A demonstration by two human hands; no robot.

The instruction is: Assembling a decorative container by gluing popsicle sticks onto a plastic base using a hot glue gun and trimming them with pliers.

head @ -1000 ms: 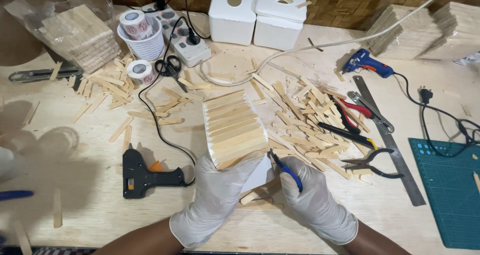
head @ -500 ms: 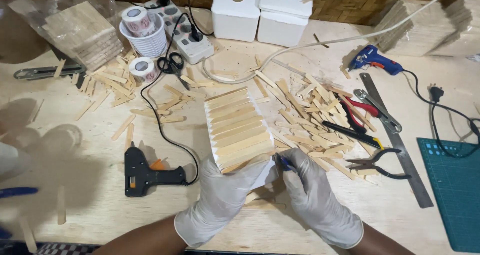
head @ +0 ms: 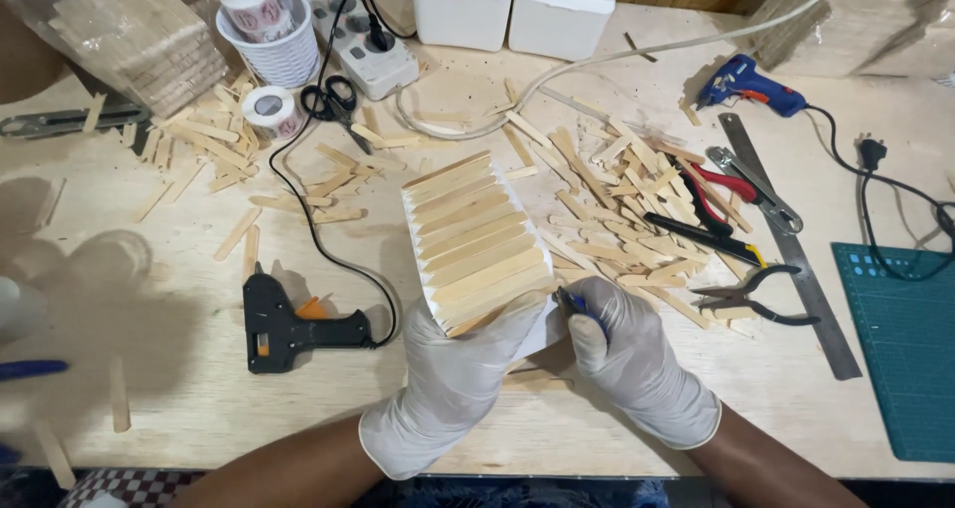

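A black plastic glue gun (head: 288, 321) lay left of the white-gloved left hand (head: 460, 369), which clasped a ribbed panel of overlapping pale wooden sticks (head: 476, 239) at mid-table; the gloved right hand (head: 629, 354) pinched a blue-handled tool (head: 577, 305) beside its lower edge.

Looks like a small hobby or craft workshop, probably set up at home. Plain wooden worktable (head: 179, 408), covered with loose wooden sticks (head: 617, 200) and offcuts. Two glue guns close by: a black one (head: 288, 324) with its cord, a blue one (head: 746, 82) farther back. Also pliers (head: 761, 294), red-handled cutters (head: 731, 185), scissors (head: 333, 100), a steel ruler (head: 791, 244) and a green cutting mat (head: 905, 349) at the right edge. Power strip (head: 368, 40) with plugs near a white basket (head: 274, 55) holding tape rolls. White boxes (head: 517, 5) at the back, maybe foam, hard to tell.
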